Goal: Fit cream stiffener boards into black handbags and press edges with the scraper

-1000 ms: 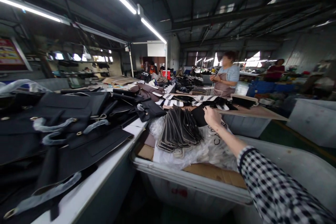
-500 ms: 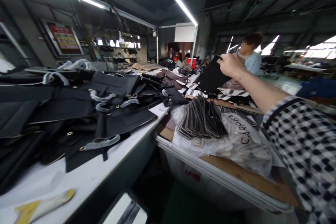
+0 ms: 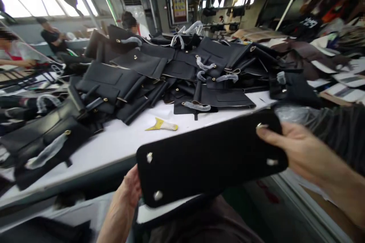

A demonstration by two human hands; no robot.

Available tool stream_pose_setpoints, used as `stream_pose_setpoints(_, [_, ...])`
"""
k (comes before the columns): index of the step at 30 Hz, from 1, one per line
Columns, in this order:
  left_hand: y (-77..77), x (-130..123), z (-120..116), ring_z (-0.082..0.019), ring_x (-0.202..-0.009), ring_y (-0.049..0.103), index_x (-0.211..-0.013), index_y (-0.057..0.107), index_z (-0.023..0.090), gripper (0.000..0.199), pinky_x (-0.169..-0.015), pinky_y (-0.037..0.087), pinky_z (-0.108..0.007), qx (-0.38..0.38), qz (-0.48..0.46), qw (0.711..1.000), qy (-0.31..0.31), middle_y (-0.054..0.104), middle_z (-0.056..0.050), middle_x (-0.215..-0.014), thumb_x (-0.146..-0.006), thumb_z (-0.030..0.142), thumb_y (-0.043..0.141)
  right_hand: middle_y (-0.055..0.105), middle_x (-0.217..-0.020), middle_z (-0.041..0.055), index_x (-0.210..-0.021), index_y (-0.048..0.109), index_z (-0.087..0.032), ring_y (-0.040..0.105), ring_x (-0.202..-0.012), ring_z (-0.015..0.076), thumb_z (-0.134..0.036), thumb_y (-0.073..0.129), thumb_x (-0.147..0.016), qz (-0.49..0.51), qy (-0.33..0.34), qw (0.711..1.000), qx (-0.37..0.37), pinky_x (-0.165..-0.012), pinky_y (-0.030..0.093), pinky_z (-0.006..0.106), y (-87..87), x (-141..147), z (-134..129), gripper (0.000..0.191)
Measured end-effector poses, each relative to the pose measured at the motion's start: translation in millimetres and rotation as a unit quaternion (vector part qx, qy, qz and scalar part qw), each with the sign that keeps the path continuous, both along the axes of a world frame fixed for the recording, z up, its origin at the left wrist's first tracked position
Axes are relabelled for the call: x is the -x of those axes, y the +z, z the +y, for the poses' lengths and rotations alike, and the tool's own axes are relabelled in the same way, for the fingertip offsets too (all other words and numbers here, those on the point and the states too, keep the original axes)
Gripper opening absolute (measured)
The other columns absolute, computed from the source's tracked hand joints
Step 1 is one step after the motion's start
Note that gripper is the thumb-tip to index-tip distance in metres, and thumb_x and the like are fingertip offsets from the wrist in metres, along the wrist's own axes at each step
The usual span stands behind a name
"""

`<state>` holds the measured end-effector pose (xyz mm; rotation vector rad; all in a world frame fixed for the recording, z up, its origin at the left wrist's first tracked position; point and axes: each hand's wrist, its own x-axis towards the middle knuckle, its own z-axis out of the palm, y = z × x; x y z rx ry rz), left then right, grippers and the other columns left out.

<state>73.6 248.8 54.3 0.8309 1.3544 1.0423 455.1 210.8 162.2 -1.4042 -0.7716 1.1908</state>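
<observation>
A long black bag base panel (image 3: 208, 155) with rounded corners is held up in front of me, tilted with its right end higher. Small metal feet stand out near its corners. My right hand (image 3: 293, 146) grips the right end, thumb on the face beside one metal foot and fingers behind. At the left end, my left hand (image 3: 131, 188) is closed on the edge, its fingers partly hidden behind the panel. Beyond it, black bag pieces (image 3: 114, 79) with plastic-wrapped handles lie heaped on the white table (image 3: 134, 140).
A yellow-and-white scrap (image 3: 162, 124) lies on the table near its front edge. To the right stands a bin (image 3: 310, 201) with dark strips (image 3: 339, 133) stacked above it. Brown pieces (image 3: 302, 57) lie at the back right. Several people sit at the far left.
The view has swung left. My right hand has brought the black panel from beyond the bin to in front of me, and my left hand has come into view holding its other end.
</observation>
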Motion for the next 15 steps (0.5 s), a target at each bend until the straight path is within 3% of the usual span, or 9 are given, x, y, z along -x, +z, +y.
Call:
stream_pose_setpoints(3, [-1.7,7,-29,-0.027,-0.073,0.070,-0.101,0.071,0.019,0.066,-0.064,0.059,-0.030,0.122,-0.034,0.989,0.076,0.076,-0.006,-0.085,-0.049,0.055,0.091,0.073,-0.106,0.0082,-0.111,0.071,-0.019,0.070,-0.086,0.0216,-0.037,0.075,-0.084,0.161,0.105,0.979,0.073,-0.079,0.059,0.034,-65.3,36,-4,0.032])
stream_pose_setpoints(6, [-0.2,11,-45,-0.025,-0.078,0.071,-0.102,0.072,0.021,0.058,-0.065,0.058,-0.028,0.147,-0.071,0.978,0.126,0.076,-0.005,-0.092,-0.056,0.052,0.090,0.072,-0.111,0.0093,-0.116,0.070,-0.019,0.068,-0.098,0.0240,-0.037,0.068,-0.090,0.216,0.127,0.961,0.119,-0.088,0.057,0.036,-104.6,58,-9,0.033])
stream_pose_setpoints(9, [-0.8,11,-45,-0.029,-0.089,0.069,-0.094,0.073,0.016,0.056,-0.072,0.058,-0.032,0.159,-0.097,0.975,0.119,0.074,-0.009,-0.096,-0.063,0.063,0.081,0.071,-0.113,0.0089,-0.118,0.069,-0.020,0.068,-0.099,0.0241,-0.038,0.067,-0.091,0.213,0.139,0.956,0.147,-0.089,0.056,0.036,-118.3,64,-7,0.033])
stream_pose_setpoints(13, [-16.9,24,-39,-0.018,-0.077,0.063,-0.087,0.072,0.016,0.041,-0.067,0.051,-0.021,0.100,0.023,0.993,0.059,0.068,-0.002,-0.079,-0.069,0.052,0.082,0.072,-0.108,0.0074,-0.115,0.070,-0.022,0.069,-0.094,0.0241,-0.040,0.070,-0.087,0.185,0.149,0.959,0.155,-0.086,0.056,0.036,-124.5,59,5,0.033])
stream_pose_setpoints(15, [-26.9,33,-37,-0.015,-0.072,0.058,-0.083,0.072,0.015,0.037,-0.064,0.047,-0.019,0.068,0.071,0.995,0.022,0.062,0.000,-0.070,-0.077,0.052,0.076,0.073,-0.099,0.0066,-0.107,0.072,-0.020,0.069,-0.089,0.0242,-0.045,0.073,-0.083,0.121,0.128,0.972,0.155,-0.081,0.057,0.034,-131.7,54,11,0.035])
